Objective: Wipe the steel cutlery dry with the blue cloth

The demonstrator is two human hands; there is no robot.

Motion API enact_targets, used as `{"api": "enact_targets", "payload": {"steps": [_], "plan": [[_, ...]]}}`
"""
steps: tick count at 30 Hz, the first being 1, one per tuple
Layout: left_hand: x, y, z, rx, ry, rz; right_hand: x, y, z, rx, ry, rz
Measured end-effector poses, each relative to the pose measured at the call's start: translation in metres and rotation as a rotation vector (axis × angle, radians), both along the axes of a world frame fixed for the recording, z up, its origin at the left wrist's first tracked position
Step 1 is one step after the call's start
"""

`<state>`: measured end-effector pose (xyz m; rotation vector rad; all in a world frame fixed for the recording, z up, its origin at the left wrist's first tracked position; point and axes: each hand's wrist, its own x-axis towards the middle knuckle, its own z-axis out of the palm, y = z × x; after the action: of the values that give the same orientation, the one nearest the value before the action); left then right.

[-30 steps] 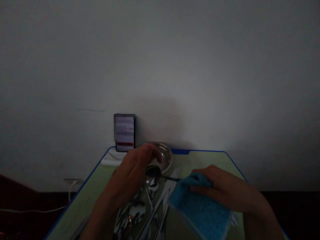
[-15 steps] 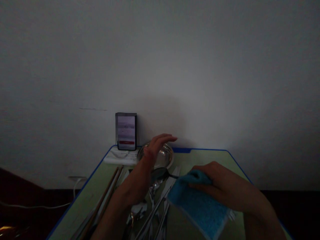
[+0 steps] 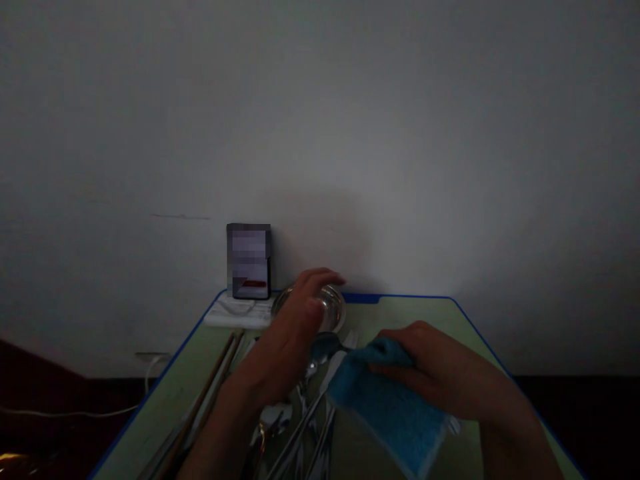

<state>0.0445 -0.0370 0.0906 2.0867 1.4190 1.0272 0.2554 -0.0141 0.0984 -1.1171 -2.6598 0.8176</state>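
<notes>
My right hand [image 3: 425, 360] is closed round a blue cloth [image 3: 390, 407], pinching a fold of it between thumb and fingers. From the cloth's left end a spoon [image 3: 326, 345] sticks out, its dark bowl toward my left hand and its handle hidden in the fold. My left hand [image 3: 295, 327] holds nothing; its fingers stretch out over a shiny metal bowl [image 3: 335, 310]. The left palm is close beside the spoon; I cannot tell if they touch. Beneath both hands lie several metal knives [image 3: 305, 437] and other cutlery [image 3: 275, 417].
Wooden chopsticks [image 3: 210, 390] lie along the left of the green, blue-edged table [image 3: 420, 317]. A phone [image 3: 250, 263] stands at the back left against the wall, behind a white item [image 3: 237, 313]. A white cable [image 3: 100, 414] runs off to the left.
My left hand has turned slightly, its thumb now nearer the spoon. The right hand, cloth and spoon have shifted a little left as the whole view moved slightly.
</notes>
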Motion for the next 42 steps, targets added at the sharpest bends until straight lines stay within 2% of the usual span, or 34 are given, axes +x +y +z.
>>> {"api": "enact_targets", "payload": {"steps": [3, 6, 12, 16, 22, 25, 31, 36, 42], "plan": [[-0.006, 0.003, -0.002, 0.051, 0.062, -0.055, 0.005, 0.002, -0.001, 0.026, 0.047, -0.067], [-0.011, 0.004, -0.003, 0.026, 0.178, -0.066, 0.007, 0.002, -0.002, 0.037, 0.04, -0.109], [-0.006, 0.002, 0.0, 0.027, 0.358, -0.012, -0.004, 0.004, -0.005, -0.021, 0.065, -0.004], [0.007, 0.001, -0.003, -0.031, 0.489, -0.022, -0.01, 0.009, -0.013, -0.017, 0.061, -0.014], [0.006, -0.005, 0.001, -0.105, 0.392, -0.092, -0.01, 0.012, -0.016, -0.011, 0.079, -0.048], [0.001, -0.008, 0.002, -0.11, 0.425, -0.079, -0.011, 0.011, -0.015, -0.004, 0.101, -0.062], [-0.001, -0.009, -0.007, -0.134, 0.482, -0.099, -0.017, 0.011, -0.016, 0.011, 0.141, -0.144], [-0.003, -0.01, -0.01, -0.156, 0.477, -0.112, -0.02, 0.009, -0.017, -0.065, 0.23, -0.161], [-0.002, -0.013, -0.004, -0.2, 0.449, -0.135, -0.026, 0.006, -0.015, -0.159, 0.355, -0.143]]}}
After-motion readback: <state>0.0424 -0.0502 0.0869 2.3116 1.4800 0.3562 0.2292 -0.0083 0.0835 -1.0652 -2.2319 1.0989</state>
